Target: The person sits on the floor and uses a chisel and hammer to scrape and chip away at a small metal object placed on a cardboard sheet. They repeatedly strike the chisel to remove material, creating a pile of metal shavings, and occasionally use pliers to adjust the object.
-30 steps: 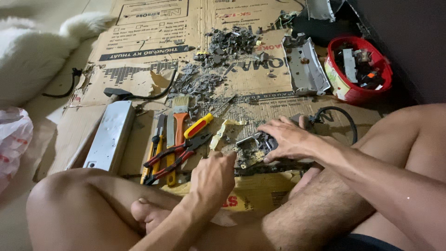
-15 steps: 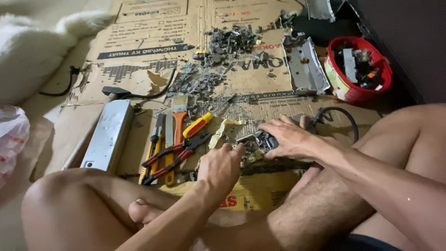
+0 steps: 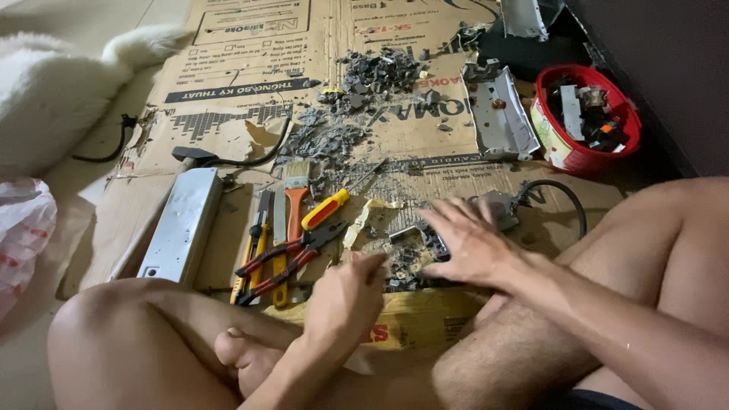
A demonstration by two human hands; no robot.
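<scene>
I sit cross-legged on flattened cardboard [image 3: 228, 91]. My right hand [image 3: 472, 244] lies flat with its fingers spread over a small dark metal part [image 3: 416, 237] and a heap of grey crumbs [image 3: 402, 269]. My left hand [image 3: 345, 292] is curled just left of that heap, fingertips touching its edge; its palm side is hidden. A small grey box [image 3: 497, 206] with a black cable [image 3: 558, 190] sits just beyond my right hand.
Left of my hands lie red-handled pliers [image 3: 292, 258], a yellow-and-red screwdriver [image 3: 326, 209], an orange-handled brush [image 3: 295, 199], a yellow utility knife [image 3: 254, 243] and a long grey metal casing [image 3: 182, 224]. Farther back are grey scraps [image 3: 372, 76], a metal tray [image 3: 501, 114] and a red bowl [image 3: 585, 152].
My right hand has gone from cupping the dark part to lying flat with fingers spread. My left hand moved up to the heap's edge.
</scene>
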